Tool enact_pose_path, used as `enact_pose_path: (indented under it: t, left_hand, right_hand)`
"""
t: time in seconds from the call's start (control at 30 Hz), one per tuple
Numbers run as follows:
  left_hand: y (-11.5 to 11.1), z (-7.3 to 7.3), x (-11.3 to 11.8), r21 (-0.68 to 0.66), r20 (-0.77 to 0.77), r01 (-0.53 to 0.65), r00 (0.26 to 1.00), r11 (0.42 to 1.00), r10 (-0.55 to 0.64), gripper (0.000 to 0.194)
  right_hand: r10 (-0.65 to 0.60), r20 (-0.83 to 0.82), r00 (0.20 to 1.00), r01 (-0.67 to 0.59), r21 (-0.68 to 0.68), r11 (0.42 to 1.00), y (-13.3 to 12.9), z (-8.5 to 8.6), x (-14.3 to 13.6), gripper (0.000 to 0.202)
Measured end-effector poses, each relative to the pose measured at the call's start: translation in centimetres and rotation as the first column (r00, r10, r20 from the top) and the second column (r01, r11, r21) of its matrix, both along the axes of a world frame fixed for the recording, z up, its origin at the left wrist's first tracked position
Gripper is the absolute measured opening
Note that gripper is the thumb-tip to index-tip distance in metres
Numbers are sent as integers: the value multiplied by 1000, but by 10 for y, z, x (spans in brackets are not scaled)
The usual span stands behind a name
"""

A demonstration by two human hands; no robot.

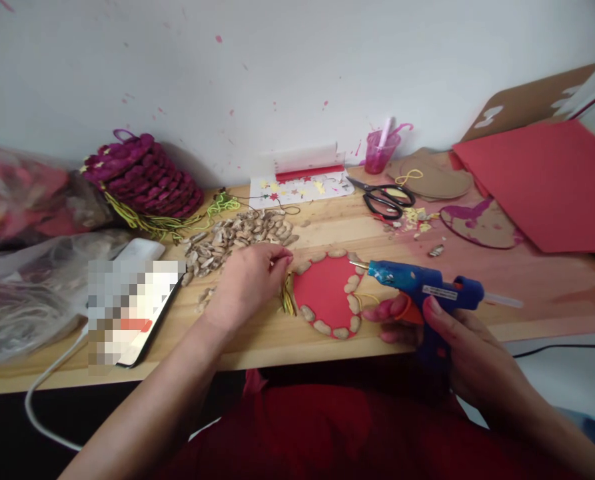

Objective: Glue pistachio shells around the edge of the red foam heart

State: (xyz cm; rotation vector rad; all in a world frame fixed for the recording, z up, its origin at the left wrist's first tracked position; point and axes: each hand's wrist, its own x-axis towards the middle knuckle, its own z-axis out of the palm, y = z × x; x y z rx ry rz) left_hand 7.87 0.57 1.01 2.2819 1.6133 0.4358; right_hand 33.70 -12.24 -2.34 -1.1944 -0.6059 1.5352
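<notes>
My right hand (470, 347) is wrapped around a blue hot glue gun (417, 283), a clear glue stick jutting from its rear. The metal nozzle hovers at the upper right edge of a red heart-shaped card (322, 293), whose rim carries several peanut shells (322, 327). Fingertips of my left hand (250, 280) are pinched together just left of the heart; what they hold, if anything, is too small to make out. Below them lies a yellow-green yarn tassel (289, 295) at the heart's left side. A yellow yarn loop (370, 297) comes from the right side.
Behind my left hand is a pile of peanut shells (242, 237). A phone (147, 313) and plastic bags (42, 287) lie left, near a purple shell-covered craft (144, 177). Black scissors (390, 198), a pink cup (380, 152), cardboard pieces (432, 173) and red sheets (547, 187) sit back right.
</notes>
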Motion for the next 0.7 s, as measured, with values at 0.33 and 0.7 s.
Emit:
enact_pose_path:
  t: [0.33,0.7]
  left_hand:
    - [-2,-10,-1,-36,74,23,997,999,-20,17]
    - [-4,-16,10,-26,23,15,1000,1000,-15,13]
  right_hand:
    - [-34,11,999,35,-41,999,0,8,-6,28]
    - [-31,26,999,33,-47,998,0,7,-5,29]
